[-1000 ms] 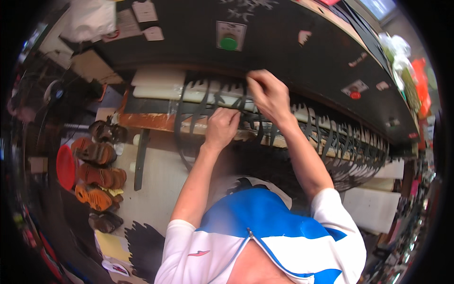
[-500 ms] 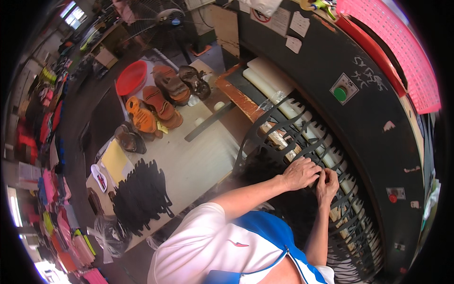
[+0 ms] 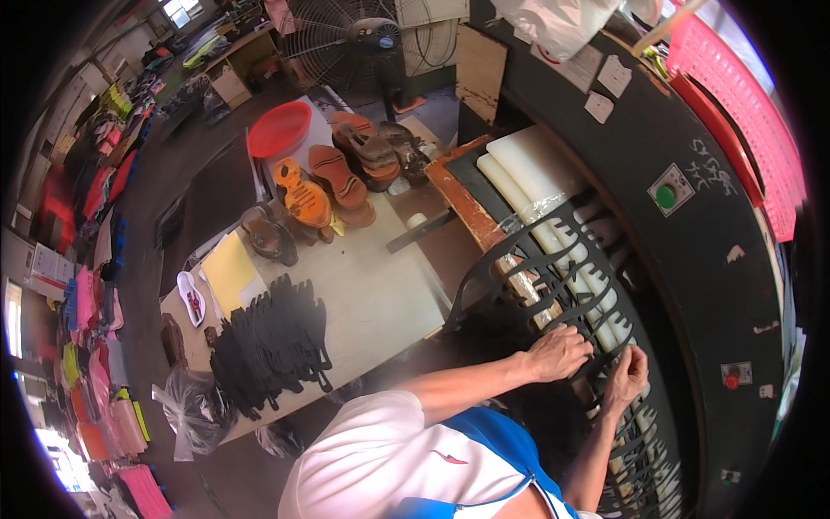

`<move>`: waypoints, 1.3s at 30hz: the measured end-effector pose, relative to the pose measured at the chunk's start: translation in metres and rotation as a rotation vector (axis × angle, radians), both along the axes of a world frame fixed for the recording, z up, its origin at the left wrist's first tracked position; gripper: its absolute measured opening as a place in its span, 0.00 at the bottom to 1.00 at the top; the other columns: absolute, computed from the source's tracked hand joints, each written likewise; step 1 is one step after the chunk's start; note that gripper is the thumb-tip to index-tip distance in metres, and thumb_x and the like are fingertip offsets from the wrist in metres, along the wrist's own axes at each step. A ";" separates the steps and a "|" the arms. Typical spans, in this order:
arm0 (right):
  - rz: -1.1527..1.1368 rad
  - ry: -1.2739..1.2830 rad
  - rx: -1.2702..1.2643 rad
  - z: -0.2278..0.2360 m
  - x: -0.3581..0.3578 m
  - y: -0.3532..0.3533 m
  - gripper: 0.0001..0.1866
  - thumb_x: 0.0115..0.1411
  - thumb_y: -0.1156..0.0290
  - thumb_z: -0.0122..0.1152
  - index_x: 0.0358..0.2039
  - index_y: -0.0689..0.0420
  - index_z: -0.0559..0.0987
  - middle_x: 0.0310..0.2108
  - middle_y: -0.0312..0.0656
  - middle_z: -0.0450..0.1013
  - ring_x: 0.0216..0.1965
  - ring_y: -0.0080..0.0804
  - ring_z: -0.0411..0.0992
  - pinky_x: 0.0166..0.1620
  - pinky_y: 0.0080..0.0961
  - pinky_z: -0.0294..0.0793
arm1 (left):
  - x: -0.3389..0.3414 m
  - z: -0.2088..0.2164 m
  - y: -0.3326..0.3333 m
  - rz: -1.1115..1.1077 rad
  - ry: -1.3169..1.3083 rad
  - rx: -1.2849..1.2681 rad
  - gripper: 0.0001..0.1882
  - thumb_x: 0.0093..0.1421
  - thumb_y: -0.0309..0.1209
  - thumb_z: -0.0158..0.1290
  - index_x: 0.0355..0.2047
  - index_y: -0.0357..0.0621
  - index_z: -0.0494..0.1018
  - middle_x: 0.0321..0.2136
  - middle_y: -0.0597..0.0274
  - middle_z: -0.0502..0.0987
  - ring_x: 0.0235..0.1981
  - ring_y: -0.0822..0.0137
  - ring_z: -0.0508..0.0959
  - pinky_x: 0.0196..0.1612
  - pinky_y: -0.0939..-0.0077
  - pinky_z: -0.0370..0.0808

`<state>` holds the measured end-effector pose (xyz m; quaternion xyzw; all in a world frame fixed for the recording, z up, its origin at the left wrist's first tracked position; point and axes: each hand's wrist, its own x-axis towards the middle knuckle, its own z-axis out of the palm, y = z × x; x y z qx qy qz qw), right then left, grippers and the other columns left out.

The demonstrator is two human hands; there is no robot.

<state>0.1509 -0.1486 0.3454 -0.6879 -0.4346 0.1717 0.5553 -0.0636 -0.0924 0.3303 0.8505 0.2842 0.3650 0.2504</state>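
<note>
Black slotted straps lie across the long white rollers of a black machine and hang toward me. Over these straps, my left hand has its fingers curled closed at a black strap. Just to the right, my right hand pinches at the same strapping beside the rollers, thumb against fingers. A narrow gap separates the two hands, with dark strapping between them. The fingertips partly hide what they grip. More straps trail along the rollers below my right hand.
A pale table at left holds a pile of black straps, several brown shoe-shaped pieces, yellow paper and a red basin. The machine's dark panel carries a green button and a red button. A fan stands behind.
My hands have moved apart from a near-touching pose, the right one shifting away to the right. The whole view has swung, so the table and machine sit farther right in the picture.
</note>
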 end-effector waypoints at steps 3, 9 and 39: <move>0.046 -0.298 -0.091 0.022 -0.051 -0.003 0.19 0.69 0.69 0.68 0.57 0.61 0.78 0.52 0.42 0.74 0.52 0.32 0.72 0.56 0.28 0.72 | -0.065 -0.004 -0.042 -0.048 0.051 -0.024 0.12 0.66 0.35 0.62 0.47 0.46 0.82 0.36 0.61 0.80 0.42 0.58 0.76 0.49 0.60 0.72; 0.102 -0.572 -0.226 0.038 -0.147 0.029 0.39 0.60 0.60 0.77 0.69 0.52 0.71 0.76 0.55 0.57 0.76 0.59 0.57 0.73 0.50 0.63 | -0.178 0.029 -0.082 -0.261 0.093 -0.150 0.26 0.66 0.37 0.63 0.63 0.45 0.74 0.36 0.54 0.80 0.42 0.51 0.77 0.48 0.55 0.75; 0.212 0.411 -0.002 -0.029 0.019 0.032 0.37 0.53 0.68 0.74 0.65 0.65 0.78 0.56 0.45 0.79 0.51 0.29 0.77 0.60 0.28 0.73 | 0.018 -0.096 0.037 -0.039 0.147 0.173 0.22 0.67 0.24 0.53 0.61 0.33 0.75 0.62 0.43 0.78 0.65 0.46 0.76 0.70 0.50 0.70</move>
